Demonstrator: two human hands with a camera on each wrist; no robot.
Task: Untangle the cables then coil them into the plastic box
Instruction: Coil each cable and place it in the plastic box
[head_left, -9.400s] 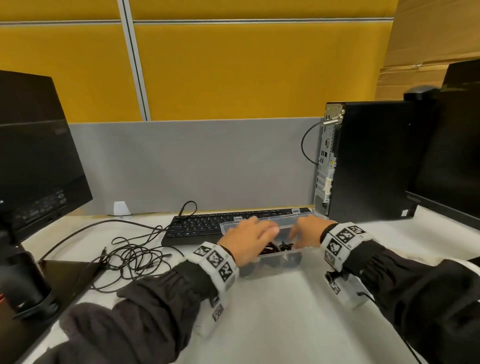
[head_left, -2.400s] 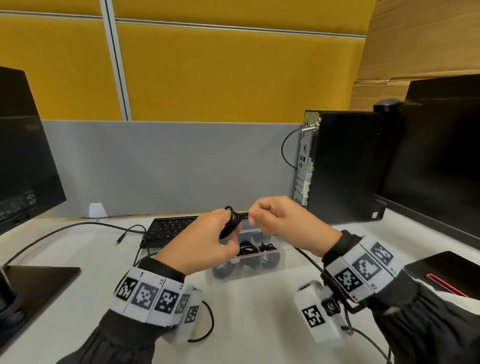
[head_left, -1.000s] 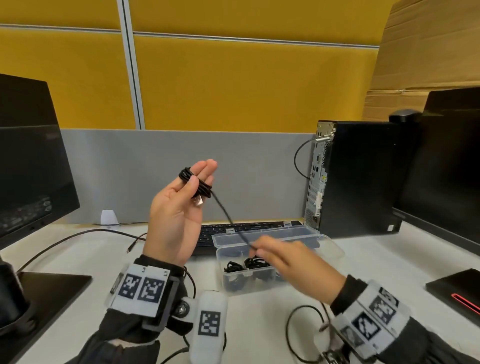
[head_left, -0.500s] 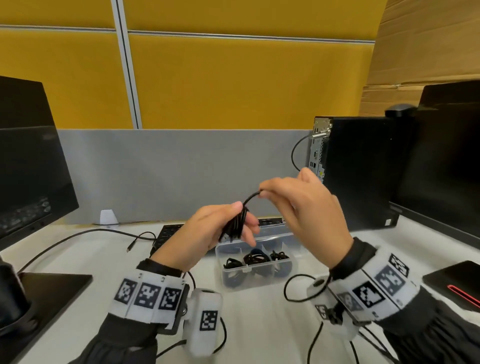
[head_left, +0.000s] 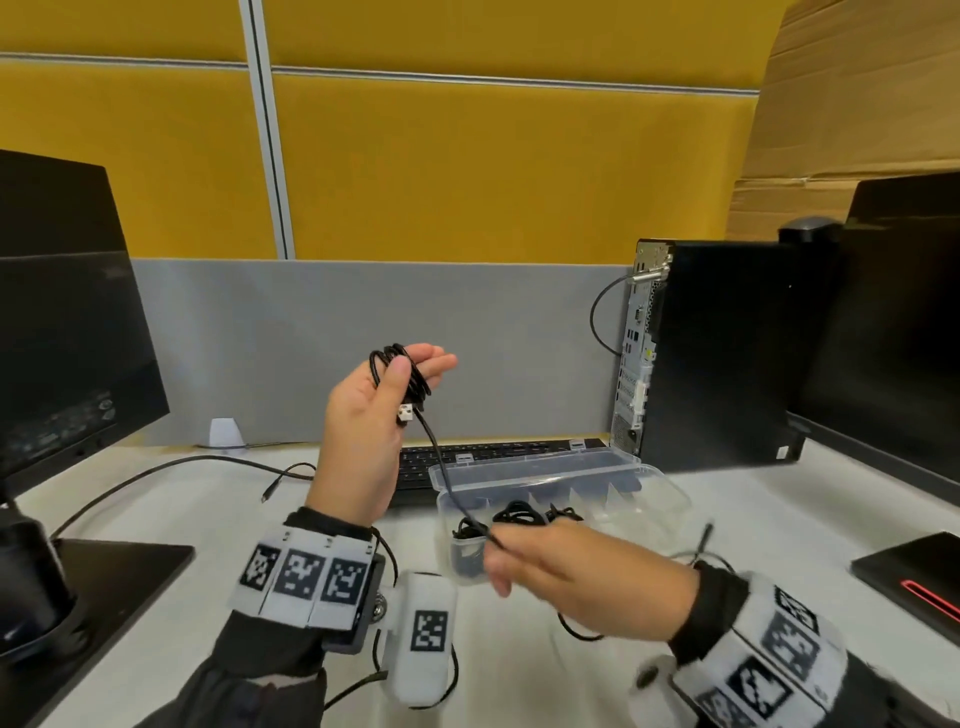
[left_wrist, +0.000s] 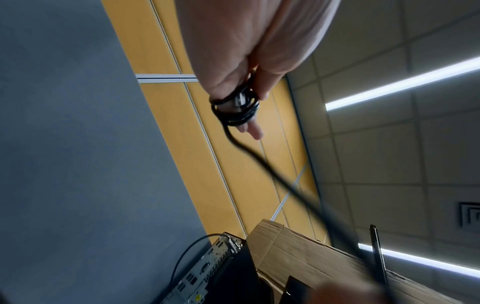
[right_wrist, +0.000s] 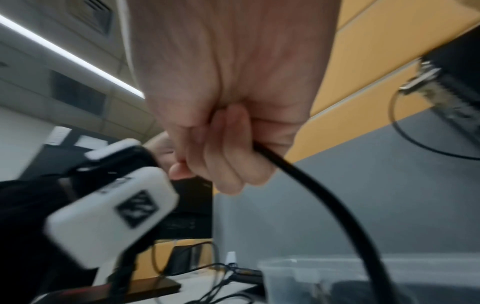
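Left hand (head_left: 374, 415) is raised, its grip wound with black cable (head_left: 410, 379) loops under the thumb. The cable runs down to the right hand (head_left: 582, 577), grip pinching it just before the plastic box (head_left: 649, 483).

The plastic box (head_left: 660, 480) lies before the keyboard (head_left: 498, 452), left of the computer tower (head_left: 727, 353), holding coiled cables (head_left: 519, 517).

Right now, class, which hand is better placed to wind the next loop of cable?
The right hand: it pinches the free run of cable, while the left hand holds the coil.
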